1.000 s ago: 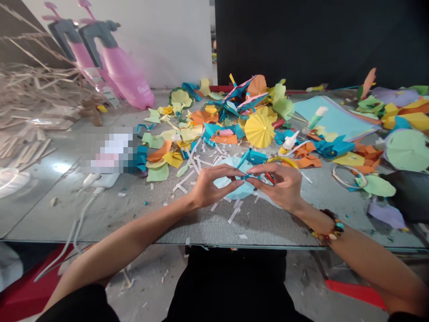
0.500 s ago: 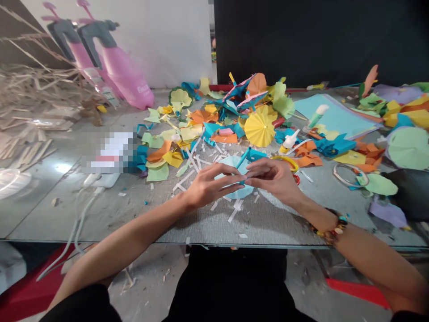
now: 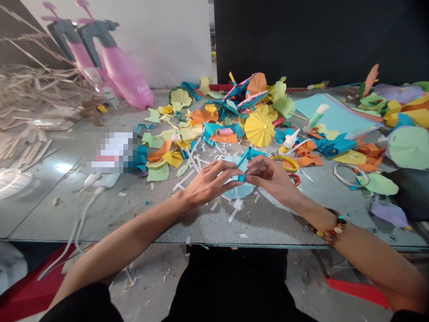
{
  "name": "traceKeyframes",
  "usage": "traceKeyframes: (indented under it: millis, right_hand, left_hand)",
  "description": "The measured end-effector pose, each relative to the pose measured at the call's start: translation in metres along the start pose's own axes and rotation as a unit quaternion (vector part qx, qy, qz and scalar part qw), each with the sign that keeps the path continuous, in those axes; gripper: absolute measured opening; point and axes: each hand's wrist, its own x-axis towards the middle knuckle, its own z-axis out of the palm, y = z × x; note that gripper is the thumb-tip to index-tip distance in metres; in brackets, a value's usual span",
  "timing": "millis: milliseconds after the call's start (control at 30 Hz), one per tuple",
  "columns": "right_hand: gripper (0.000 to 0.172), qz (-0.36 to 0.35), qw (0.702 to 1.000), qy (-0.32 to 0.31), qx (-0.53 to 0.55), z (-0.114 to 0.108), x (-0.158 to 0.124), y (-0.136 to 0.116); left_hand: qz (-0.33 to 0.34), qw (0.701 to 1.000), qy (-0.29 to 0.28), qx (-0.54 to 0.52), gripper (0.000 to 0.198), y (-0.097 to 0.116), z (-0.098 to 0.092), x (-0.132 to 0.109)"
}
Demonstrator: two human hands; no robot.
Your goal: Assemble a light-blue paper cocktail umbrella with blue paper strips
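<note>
A small blue paper roll (image 3: 241, 178) is pinched between the fingertips of my left hand (image 3: 211, 181). My right hand (image 3: 273, 178) closes on the roll's right end with thumb and fingers. Just behind the fingertips, a thin blue paper tube (image 3: 244, 157) slants upward beside a blue paper piece (image 3: 258, 153). Below both hands a light blue paper disc (image 3: 239, 191) lies on the table, partly covered by them. White paper strips (image 3: 189, 179) are scattered around it.
Coloured paper scraps and a yellow pleated disc (image 3: 259, 128) lie behind the hands. Scissors (image 3: 294, 179), a glue bottle (image 3: 288, 141) and a wire ring (image 3: 350, 175) are to the right. Pink spray bottles (image 3: 125, 76) and a blurred-out device with cables (image 3: 109, 179) are at left.
My fingers have shifted slightly around the small blue roll, which shows more between the fingertips. My right hand has moved a little, uncovering more of the red scissor handle.
</note>
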Motion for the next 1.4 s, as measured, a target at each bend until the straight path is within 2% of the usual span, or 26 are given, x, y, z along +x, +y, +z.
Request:
traceKeyframes:
  millis: [167, 333, 467, 667, 767, 933, 1100, 1233, 1400]
  right_hand:
    - [0.025, -0.092, 0.99, 0.05, -0.095, 0.004, -0.006, -0.003]
    - [0.02, -0.143, 0.972, 0.076, -0.169, 0.009, -0.012, -0.003]
    - [0.019, -0.169, 0.965, 0.091, -0.181, 0.011, -0.013, -0.005]
    - [0.021, -0.174, 0.96, 0.095, -0.198, 0.009, -0.014, -0.003]
    - [0.02, -0.18, 0.958, 0.096, -0.201, 0.008, -0.014, -0.001]
    - [0.019, -0.136, 0.975, 0.094, -0.146, 0.008, -0.01, -0.004]
    - [0.024, -0.101, 0.984, 0.095, -0.113, 0.005, -0.005, -0.006]
    - [0.029, -0.094, 0.988, 0.089, -0.085, 0.004, -0.005, -0.006]
    - [0.034, -0.075, 0.992, 0.068, -0.07, 0.004, -0.003, -0.004]
  left_hand:
    - [0.03, 0.998, -0.002, 0.053, 0.026, -0.002, -0.002, 0.0]
    - [0.057, 0.993, -0.01, 0.106, 0.029, 0.001, -0.007, 0.0]
    - [0.065, 0.993, 0.006, 0.098, 0.034, 0.003, -0.006, -0.003]
    - [0.034, 0.996, 0.04, 0.072, 0.022, 0.003, 0.0, -0.004]
    - [0.018, 0.998, 0.038, 0.057, 0.017, 0.004, 0.001, -0.002]
    - [-0.042, 0.998, 0.05, 0.006, 0.019, 0.009, 0.003, 0.0]
    - [-0.064, 0.996, 0.023, -0.049, 0.029, 0.011, 0.004, -0.001]
    - [-0.101, 0.989, 0.027, -0.103, 0.025, 0.011, 0.005, 0.0]
    - [-0.132, 0.983, 0.055, -0.117, 0.015, 0.012, 0.007, 0.001]
